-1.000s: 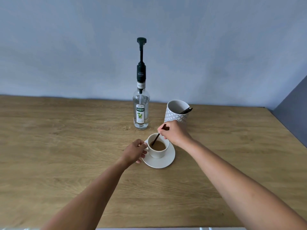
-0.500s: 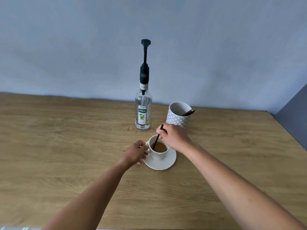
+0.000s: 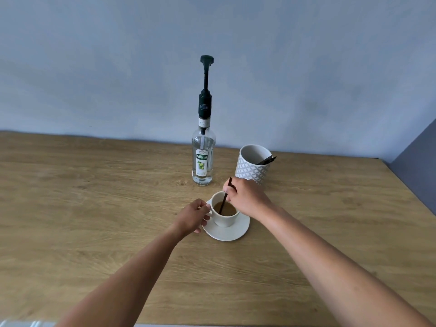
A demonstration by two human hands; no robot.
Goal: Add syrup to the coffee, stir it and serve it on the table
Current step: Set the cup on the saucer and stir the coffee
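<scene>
A: What is closest to us?
B: Our two arms are reaching out over the wooden table (image 3: 94,208).
A: What is our left hand (image 3: 193,217) doing?
B: We are curling its fingers round the handle on the left side of the white cup (image 3: 223,220) and holding it.
A: Where is the cup sitting?
B: It is sitting on a white saucer (image 3: 232,233) near the middle of the table, with brown coffee (image 3: 228,208) inside.
A: And our right hand (image 3: 247,199)?
B: We are holding it just over the cup's right rim. Its fingers are pinching a thin dark stirrer (image 3: 224,201), which is leaning with its low end dipping into the coffee.
A: What is standing farther away?
B: The syrup bottle (image 3: 203,159) is standing upright just behind the cup, a bit to the left, with a tall black pump (image 3: 205,90) on top.
A: And to its right?
B: A white patterned pot (image 3: 251,172) is standing near the bottle but apart from it. A dark thing (image 3: 267,160) is poking out over its right rim; we are not able to tell what it is.
</scene>
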